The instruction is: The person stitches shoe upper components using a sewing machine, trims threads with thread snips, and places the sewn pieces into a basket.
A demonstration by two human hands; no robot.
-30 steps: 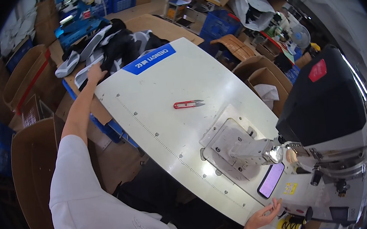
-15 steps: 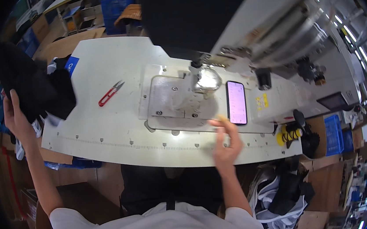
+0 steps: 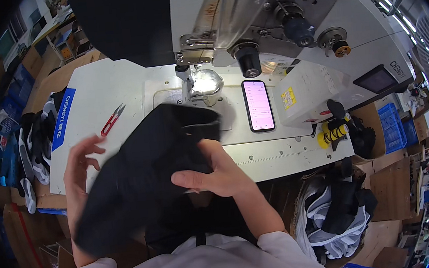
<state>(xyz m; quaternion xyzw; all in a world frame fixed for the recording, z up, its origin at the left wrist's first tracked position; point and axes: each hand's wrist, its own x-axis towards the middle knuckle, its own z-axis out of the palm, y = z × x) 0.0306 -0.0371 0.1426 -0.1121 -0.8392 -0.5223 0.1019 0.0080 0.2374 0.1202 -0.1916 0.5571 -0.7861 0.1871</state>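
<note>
Right hand (image 3: 218,172): your fingers pinch the fabric (image 3: 146,176), steering it toward the needle (image 3: 192,84).
Left hand (image 3: 80,165): fingers spread, supporting the fabric's edge.

There is one view only, from the head camera. It looks steeply down and forward, close over the hands (image 3: 218,172) that hold a black cloth (image 3: 146,171). Beyond the grip lies the table (image 3: 283,153) with the sewing machine (image 3: 287,29). Straight edges bend near the rim.
</note>
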